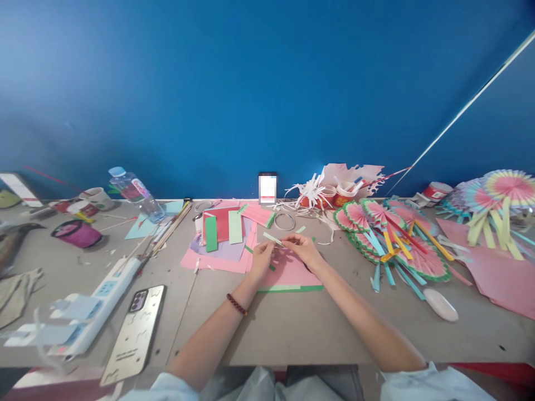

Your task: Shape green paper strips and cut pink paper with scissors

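Observation:
Both hands meet over a pink paper sheet point(292, 275) that has light and dark green strips along its near edge. A narrow pale green paper strip point(272, 238) is pinched between my left hand point(263, 259) and my right hand point(301, 249), with fingers closed on each side. Small dark green scraps lie on the pink sheet beside the left hand. To the left sit a dark green paper piece point(211, 234) and a light green paper piece point(236, 227) on red, purple and pink sheets. A folded pink paper fan piece point(257, 215) lies behind the hands.
Several pink paper fans point(397, 236) with streamers lie right, near a white computer mouse point(440, 304). A tape roll point(285, 221) and an upright phone point(267, 189) are behind. At left are a power strip point(104, 303), a phone point(136, 331) and a tilted water bottle point(137, 195).

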Available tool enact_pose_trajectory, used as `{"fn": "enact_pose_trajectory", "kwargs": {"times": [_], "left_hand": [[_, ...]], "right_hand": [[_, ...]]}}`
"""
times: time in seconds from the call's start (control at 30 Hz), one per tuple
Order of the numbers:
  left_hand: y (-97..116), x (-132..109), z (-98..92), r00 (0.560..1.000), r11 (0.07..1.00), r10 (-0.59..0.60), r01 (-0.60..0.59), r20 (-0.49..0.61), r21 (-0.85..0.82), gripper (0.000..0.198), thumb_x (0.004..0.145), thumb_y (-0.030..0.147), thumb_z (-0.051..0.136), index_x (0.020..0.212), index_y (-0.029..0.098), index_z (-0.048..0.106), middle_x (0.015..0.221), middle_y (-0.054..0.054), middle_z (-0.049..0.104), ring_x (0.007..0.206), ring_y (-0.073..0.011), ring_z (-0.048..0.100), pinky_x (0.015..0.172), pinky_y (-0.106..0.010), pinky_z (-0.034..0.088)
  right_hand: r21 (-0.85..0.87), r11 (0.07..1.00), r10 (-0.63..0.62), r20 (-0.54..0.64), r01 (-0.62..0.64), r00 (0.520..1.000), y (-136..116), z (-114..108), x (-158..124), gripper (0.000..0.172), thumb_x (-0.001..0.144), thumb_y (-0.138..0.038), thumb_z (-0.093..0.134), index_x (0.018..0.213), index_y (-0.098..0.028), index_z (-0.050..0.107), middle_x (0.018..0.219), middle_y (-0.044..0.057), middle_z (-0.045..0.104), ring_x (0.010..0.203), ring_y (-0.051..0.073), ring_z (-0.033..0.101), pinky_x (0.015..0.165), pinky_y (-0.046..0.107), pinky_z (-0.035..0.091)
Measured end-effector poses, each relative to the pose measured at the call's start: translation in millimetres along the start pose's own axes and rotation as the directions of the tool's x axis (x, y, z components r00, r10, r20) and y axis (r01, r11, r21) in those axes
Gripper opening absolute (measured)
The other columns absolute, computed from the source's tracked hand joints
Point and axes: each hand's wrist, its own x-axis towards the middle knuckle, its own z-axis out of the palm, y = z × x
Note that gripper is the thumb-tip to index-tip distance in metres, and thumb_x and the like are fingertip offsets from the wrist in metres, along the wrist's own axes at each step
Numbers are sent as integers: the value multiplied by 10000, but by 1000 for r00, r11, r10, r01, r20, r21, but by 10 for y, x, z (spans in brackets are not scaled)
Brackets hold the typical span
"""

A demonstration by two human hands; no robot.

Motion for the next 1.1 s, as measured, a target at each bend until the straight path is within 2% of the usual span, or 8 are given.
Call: {"fn": "enact_pose_trajectory", "kwargs": {"times": [0.3,0.67,0.9,1.1], "left_hand": [[37,-20,16,999,999,-40,40,7,25,388,726,499,731,727,112,702,617,-87,694,480,-126,597,411,-195,410],[-11,2,10,999,999,-32,32,1,37,407,720,515,725,719,109,711,610,-87,692,461,-121,584,398,-195,402],[-7,3,0,1000,998,0,0,-8,55,406,717,530,702,693,125,711,615,-91,699,488,-126,590,424,-199,418],[23,-9,-2,1000,998,0,1,-12,68,363,675,512,698,678,149,679,622,-74,702,469,-124,574,422,-211,440]], "right_hand": [[-29,1000,-5,-5,4,1000,24,2,5,452,474,-511,892,693,-172,688,662,1,695,648,134,556,676,295,429],[-33,999,-9,-13,8,1000,61,-5,21,425,490,-481,892,685,-175,671,642,-8,666,640,131,548,663,288,415],[53,993,109,-53,-106,993,11,-9,5,417,492,-479,881,696,-181,673,598,-36,628,529,88,458,534,244,306],[129,985,110,58,-117,992,15,-39,6,436,499,-392,906,857,-178,779,737,4,729,636,112,547,613,256,375]]}}
